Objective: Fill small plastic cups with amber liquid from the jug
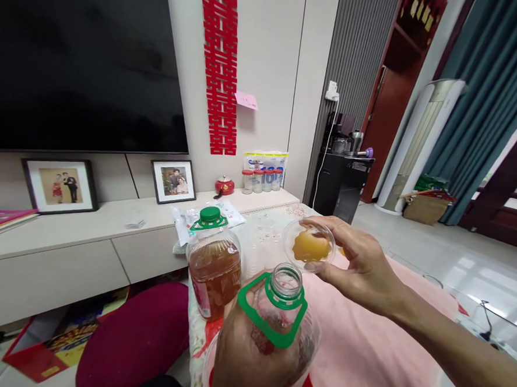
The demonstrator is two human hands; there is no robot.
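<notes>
My left hand [244,350] is wrapped round a clear plastic jug [308,337] with a green carry handle [276,335]. The jug's mouth is uncovered, and much of its body is hidden behind the hand. In my right hand [362,261] a small clear plastic cup [287,242] is pinched between thumb and fingers. It is tilted towards me, just above and behind the jug's mouth. A glossy yellow-orange substance [311,247] shows in the cup; I cannot tell what it is. Left of the jug stands a second jug [215,269] of amber liquid with a green cap.
A pink cloth [363,340] covers the table. Behind lies a white plastic packet [229,210]. Along the cabinet [62,251] stand several red-lidded jars [258,182], a red pot [224,185] and framed photos [174,181]. A maroon round cushion [135,343] is at lower left.
</notes>
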